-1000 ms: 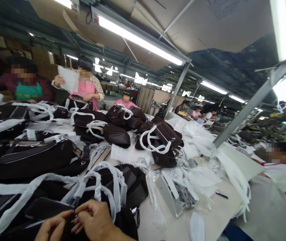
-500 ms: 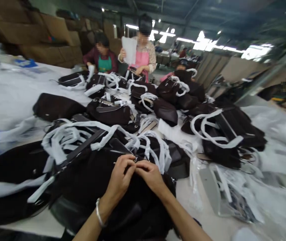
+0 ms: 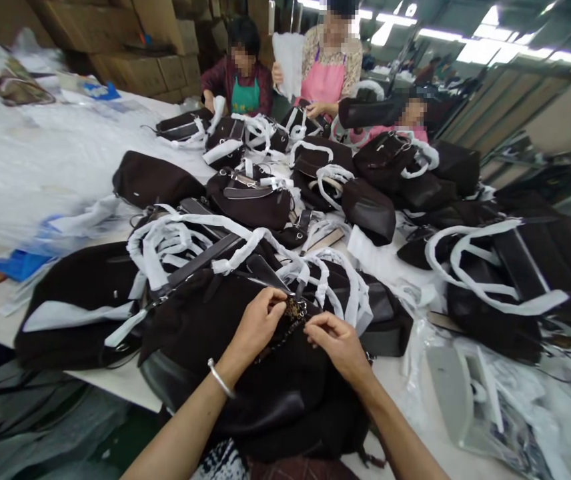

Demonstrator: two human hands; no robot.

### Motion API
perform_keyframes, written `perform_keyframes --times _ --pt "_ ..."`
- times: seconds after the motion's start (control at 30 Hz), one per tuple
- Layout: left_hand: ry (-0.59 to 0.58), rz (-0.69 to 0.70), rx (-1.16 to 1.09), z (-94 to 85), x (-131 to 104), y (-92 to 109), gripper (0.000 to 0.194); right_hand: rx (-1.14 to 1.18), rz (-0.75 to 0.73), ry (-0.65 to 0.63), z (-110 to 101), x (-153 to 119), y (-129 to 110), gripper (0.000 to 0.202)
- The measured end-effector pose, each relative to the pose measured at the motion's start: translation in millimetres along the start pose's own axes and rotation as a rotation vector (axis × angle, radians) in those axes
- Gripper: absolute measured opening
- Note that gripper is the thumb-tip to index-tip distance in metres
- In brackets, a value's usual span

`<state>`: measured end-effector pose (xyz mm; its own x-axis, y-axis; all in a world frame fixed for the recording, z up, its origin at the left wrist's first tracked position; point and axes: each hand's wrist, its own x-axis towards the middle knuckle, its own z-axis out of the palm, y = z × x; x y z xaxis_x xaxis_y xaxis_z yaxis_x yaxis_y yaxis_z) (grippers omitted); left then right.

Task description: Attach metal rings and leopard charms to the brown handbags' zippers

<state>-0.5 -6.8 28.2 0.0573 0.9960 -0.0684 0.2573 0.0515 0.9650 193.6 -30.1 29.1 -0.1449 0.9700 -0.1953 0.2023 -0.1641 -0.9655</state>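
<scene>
A dark brown handbag [image 3: 200,333] lies right in front of me. At its upper edge hangs a small leopard-patterned piece [image 3: 293,309] with a metal chain. My left hand [image 3: 255,323] has thumb and fingers pinched together at the left edge of that piece. Just right of the chain, my right hand [image 3: 340,343] is curled with its fingertips together; what they hold, if anything, is too small to make out. White-wrapped handles [image 3: 260,237] lie over the bag's far side.
Several more dark bags surround mine, including one with wrapped handles [image 3: 480,293] at right. Clear plastic wrapping [image 3: 40,167] spreads over the left of the table. A grey box-like item [image 3: 450,393] lies at right. Across the table a person in a pink apron [image 3: 323,83] handles a bag.
My hands have moved apart, exposing the leopard-patterned piece and chain between them. The view has shifted, so the table and bags appear further right.
</scene>
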Motion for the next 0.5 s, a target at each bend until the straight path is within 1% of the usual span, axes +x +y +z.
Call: perform_keyframes --times 0.1,0.23,0.3,0.37,0.5 --pt "0.022 0.049 0.193 9.4 10 -5 0.016 0.136 0.070 0.055 -2 -1 3 0.024" --pt "0.037 0.069 0.329 18.3 14 -6 0.017 0.255 0.113 0.078 1 -4 7 0.028" --pt "0.008 0.075 0.323 18.5 14 -6 0.019 0.275 0.117 0.093 1 -4 9 0.030" --pt "-0.041 0.057 0.265 16.0 12 -5 0.017 0.281 0.112 0.122 1 -1 8 0.030" --pt "-0.102 -0.013 0.129 8.9 -2 -3 0.010 0.269 0.117 0.192 1 6 3 0.028"
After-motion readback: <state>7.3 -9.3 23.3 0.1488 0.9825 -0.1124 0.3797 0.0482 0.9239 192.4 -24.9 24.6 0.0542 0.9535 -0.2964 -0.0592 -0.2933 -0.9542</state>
